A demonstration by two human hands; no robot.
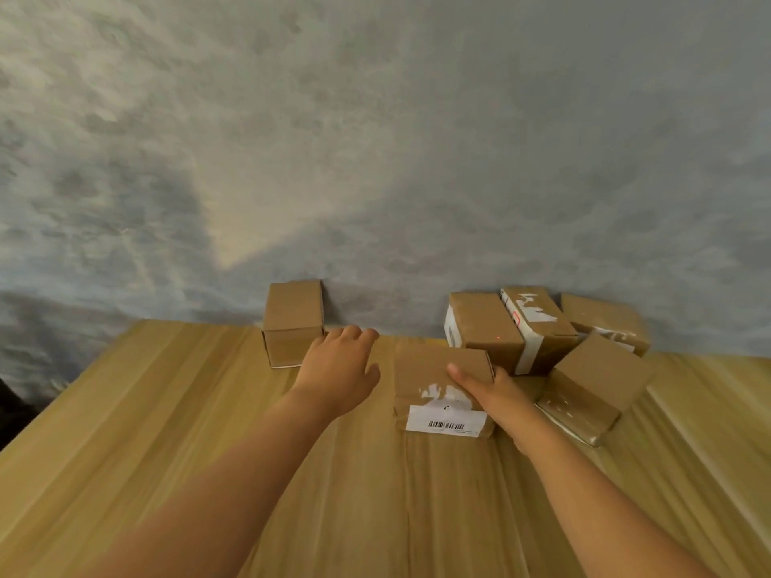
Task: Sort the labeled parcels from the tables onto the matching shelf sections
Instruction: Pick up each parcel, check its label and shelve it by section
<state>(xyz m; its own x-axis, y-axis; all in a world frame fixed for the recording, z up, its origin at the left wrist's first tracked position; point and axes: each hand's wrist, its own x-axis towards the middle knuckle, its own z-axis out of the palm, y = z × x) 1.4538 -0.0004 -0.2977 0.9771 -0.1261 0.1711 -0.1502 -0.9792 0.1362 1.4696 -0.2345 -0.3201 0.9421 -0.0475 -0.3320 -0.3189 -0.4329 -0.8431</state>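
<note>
A brown cardboard parcel with a white barcode label on its near face stands on the wooden table. My right hand grips its right side, thumb lying across the top. My left hand hovers just left of that parcel with fingers loosely curled and holds nothing. A plain small box stands alone against the wall, just behind my left hand.
Behind and to the right lie more parcels: a taped one, one with a torn white label, another at the wall, and a tilted box. A grey mottled wall rises behind the table.
</note>
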